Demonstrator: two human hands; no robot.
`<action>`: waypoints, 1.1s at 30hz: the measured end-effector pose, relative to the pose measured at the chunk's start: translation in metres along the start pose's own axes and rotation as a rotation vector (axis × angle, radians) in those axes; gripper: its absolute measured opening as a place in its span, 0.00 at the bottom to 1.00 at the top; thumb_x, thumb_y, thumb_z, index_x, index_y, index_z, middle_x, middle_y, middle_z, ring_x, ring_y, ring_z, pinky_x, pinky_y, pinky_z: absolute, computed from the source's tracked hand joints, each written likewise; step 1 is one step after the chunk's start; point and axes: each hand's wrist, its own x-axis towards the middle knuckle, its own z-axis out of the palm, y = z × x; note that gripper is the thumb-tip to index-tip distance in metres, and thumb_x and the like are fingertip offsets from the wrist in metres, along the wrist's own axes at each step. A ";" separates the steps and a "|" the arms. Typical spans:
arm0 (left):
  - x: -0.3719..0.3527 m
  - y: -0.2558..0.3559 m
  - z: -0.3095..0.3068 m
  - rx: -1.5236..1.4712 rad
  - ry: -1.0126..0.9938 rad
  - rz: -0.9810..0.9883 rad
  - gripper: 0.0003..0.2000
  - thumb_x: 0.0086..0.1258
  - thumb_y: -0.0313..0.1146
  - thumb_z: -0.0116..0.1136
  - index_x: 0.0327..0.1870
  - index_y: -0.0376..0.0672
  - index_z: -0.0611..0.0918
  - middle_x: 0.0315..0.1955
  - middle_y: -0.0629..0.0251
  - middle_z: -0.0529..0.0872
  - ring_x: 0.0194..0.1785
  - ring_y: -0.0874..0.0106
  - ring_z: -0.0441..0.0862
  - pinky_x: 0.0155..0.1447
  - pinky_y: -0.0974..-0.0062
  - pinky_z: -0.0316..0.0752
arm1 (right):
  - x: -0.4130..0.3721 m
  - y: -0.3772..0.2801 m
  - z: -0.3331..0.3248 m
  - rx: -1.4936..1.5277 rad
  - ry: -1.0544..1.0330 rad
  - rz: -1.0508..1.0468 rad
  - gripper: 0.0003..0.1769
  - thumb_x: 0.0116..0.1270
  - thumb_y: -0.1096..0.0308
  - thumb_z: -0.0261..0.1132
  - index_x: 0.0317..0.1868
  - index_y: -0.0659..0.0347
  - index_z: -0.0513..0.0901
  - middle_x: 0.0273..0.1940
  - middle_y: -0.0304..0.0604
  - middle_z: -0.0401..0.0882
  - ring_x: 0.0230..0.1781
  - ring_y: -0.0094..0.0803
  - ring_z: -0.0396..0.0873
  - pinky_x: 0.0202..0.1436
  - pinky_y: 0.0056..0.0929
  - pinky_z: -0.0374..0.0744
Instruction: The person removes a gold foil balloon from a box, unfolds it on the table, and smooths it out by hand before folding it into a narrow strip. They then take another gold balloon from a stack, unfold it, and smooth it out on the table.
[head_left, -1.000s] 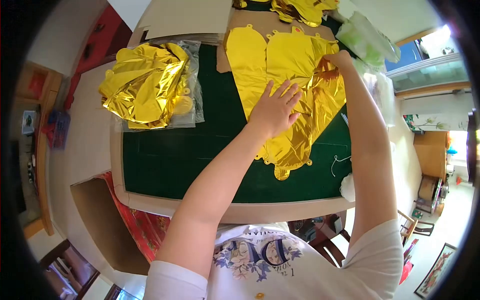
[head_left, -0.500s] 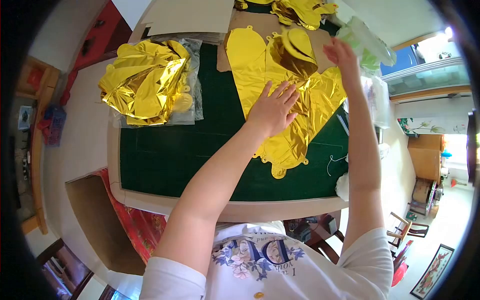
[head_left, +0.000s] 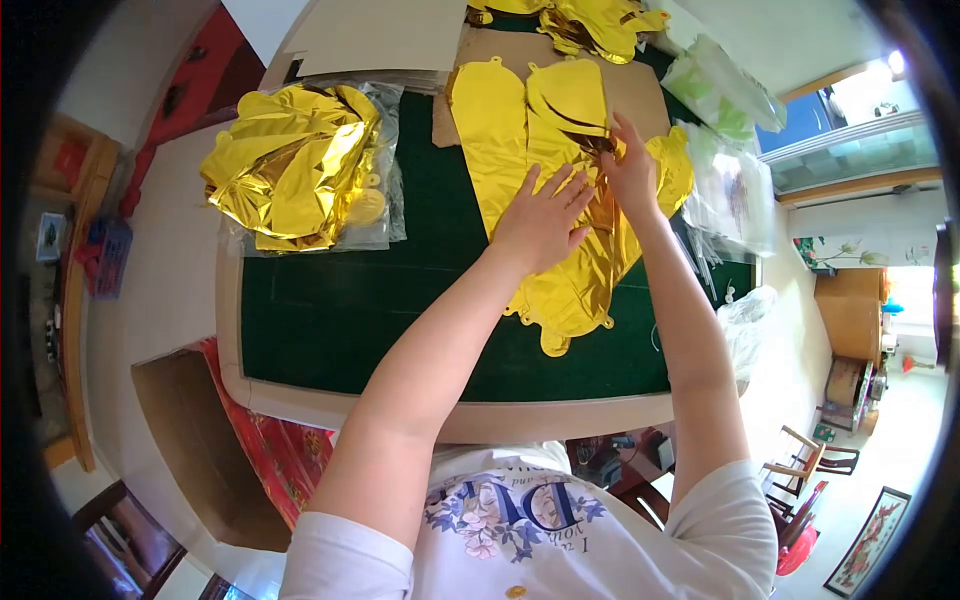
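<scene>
A flat gold foil balloon (head_left: 488, 115) with several rounded lobes and small tabs lies creased on the dark green table top. My left hand (head_left: 540, 222) rests palm down on its middle, fingers spread. At the right edge of the middle lobe, my right hand (head_left: 632, 172) has its thumb and fingers curled around a dark fold of the foil; the fingertips are partly hidden. The right lobe (head_left: 672, 165) shows beyond that hand.
On the left, a crumpled pile of gold foil (head_left: 290, 165) lies on clear plastic bags. Brown cardboard (head_left: 500, 45) sits under the balloon's far end, near more gold foil (head_left: 605, 30). Plastic bags (head_left: 735, 195) line the right side. An open cardboard box (head_left: 190, 430) stands below left.
My right hand has come down and left onto the foil from the upper right. The raised, curled middle lobe now lies flatter. My left hand has stayed in place.
</scene>
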 end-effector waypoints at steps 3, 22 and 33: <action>0.000 0.001 -0.001 -0.011 -0.009 -0.007 0.28 0.76 0.51 0.40 0.73 0.49 0.62 0.74 0.66 0.59 0.78 0.67 0.50 0.79 0.53 0.42 | -0.002 0.001 -0.003 -0.056 0.001 -0.063 0.25 0.59 0.76 0.61 0.60 0.56 0.77 0.49 0.50 0.82 0.54 0.49 0.76 0.57 0.40 0.75; -0.001 0.001 0.000 0.002 0.025 0.005 0.28 0.76 0.50 0.41 0.73 0.49 0.63 0.74 0.66 0.60 0.78 0.66 0.52 0.78 0.53 0.45 | 0.042 0.014 0.030 -0.169 0.093 -0.253 0.15 0.67 0.70 0.55 0.51 0.61 0.82 0.52 0.52 0.80 0.51 0.52 0.78 0.54 0.44 0.77; 0.001 0.001 -0.005 0.036 -0.048 0.000 0.28 0.77 0.52 0.39 0.74 0.49 0.61 0.75 0.67 0.57 0.78 0.67 0.49 0.78 0.53 0.44 | 0.077 0.016 0.037 -0.358 -0.064 -0.205 0.18 0.72 0.63 0.52 0.58 0.58 0.77 0.58 0.47 0.78 0.51 0.52 0.79 0.54 0.45 0.77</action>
